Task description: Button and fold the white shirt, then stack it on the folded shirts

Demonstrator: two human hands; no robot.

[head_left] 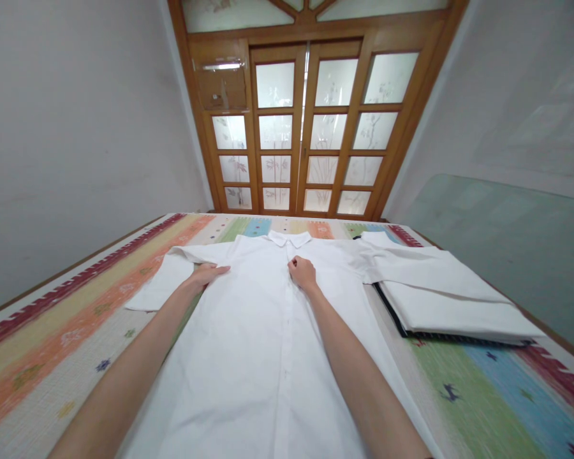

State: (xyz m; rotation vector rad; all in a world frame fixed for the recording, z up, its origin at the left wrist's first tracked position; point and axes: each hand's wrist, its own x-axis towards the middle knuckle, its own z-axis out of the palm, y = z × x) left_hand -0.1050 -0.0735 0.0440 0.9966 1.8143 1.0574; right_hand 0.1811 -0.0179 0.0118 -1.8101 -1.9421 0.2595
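Both bare forearms come in from the bottom edge, their elbows cut off by it, and lie over the lower part of a white shirt (258,331) whose hem is also out of view. Under everything spreads a striped woven cover (52,331) in red, orange, green and blue bands; its near corners are lost past the edges, and what it rests on is hidden. Behind it stands a wooden door (310,127) with frosted panes, whose pattern is too faint to read. The shirt lies front up, buttoned, in the middle of the cover, collar (290,238) at the far end and short left sleeve (160,284) spread flat to the side; the other sleeve runs against a pile of folded white cloth (449,293) to the right, and where one ends and the other begins is hard to make out. That pile sits on a dark flat thing (392,312), of which only a thin edge shows. The left hand (209,274) rests palm down on the shirt beside the sleeve seam, fingers straight and close together, holding nothing. The right hand (302,273) sits on the button strip just below the collar, fingers curled under; whether they pinch the fabric cannot be told.
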